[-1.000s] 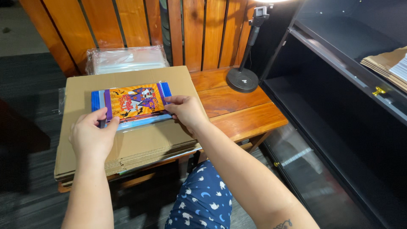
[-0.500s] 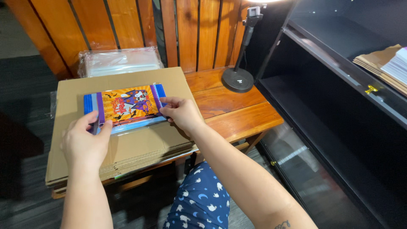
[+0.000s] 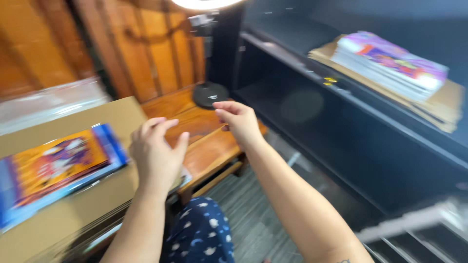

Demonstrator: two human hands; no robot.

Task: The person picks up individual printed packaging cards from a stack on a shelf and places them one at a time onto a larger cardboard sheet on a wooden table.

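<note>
Hovering over the wooden table [image 3: 204, 146], both hands empty, fingers loosely spread. L hand [image 3: 157, 155] at center, just past the cardboard stack [image 3: 63, 214] edge; R hand [image 3: 239, 122] at 1 o'clock of it, near lamp base [image 3: 210, 94]. Comic [image 3: 53, 168], orange w/ blue border, lies flat on cardboard at 9 o'clock, untouched, apart from L hand. Book pile [image 3: 390, 63] on black shelf [image 3: 370, 117] at 2 o'clock. Frame blurred.
</note>
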